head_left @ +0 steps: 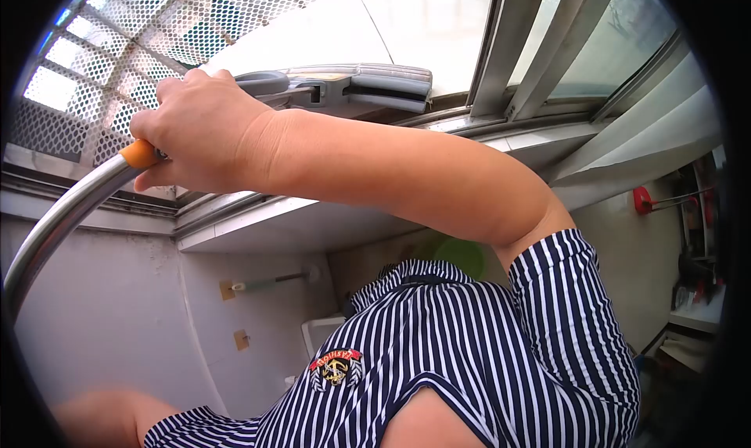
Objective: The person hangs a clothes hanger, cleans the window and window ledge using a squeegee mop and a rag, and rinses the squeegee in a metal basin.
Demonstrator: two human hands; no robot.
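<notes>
My right hand (205, 131) reaches across to the upper left with its fingers wrapped round a shiny metal pole (69, 205). An orange collar (139, 154) on the pole shows just beside the fingers. Beyond my wrist, at the window, lies a grey mop head (375, 84) with a grey plastic lever (262, 82). It appears to belong to the same mop, but the join is hidden behind my hand. Only part of my left arm (117, 417) enters at the bottom left, blurred; the left hand is outside the frame.
A mesh grille (117, 49) stands outside the window, with metal frames (532, 49) to the right. Below runs a sill ledge (258, 223). A brush (270, 282) hangs on the wall. A green basin (460, 256), a white curtain (641, 135) and a shelf (700, 311) are also present.
</notes>
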